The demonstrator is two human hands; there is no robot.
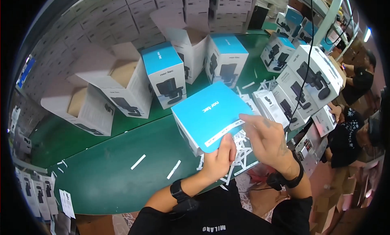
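Note:
A box with a blue top and white sides (205, 111) sits tilted on the green table (113, 174) in front of me. My left hand (219, 158) grips its near lower corner, thumb on the blue face. My right hand (264, 133) pinches the end of a white strip (223, 132) lying along the near edge of the blue top. Each wrist wears a black band.
Several closed and open blue-and-white boxes (162, 74) stand across the table, with stacks of white cartons (142, 11) behind. White strips (138, 162) litter the table and pile up near my hands. Folded leaflets (40, 192) lie at lower left. Other people (349, 133) work at the right.

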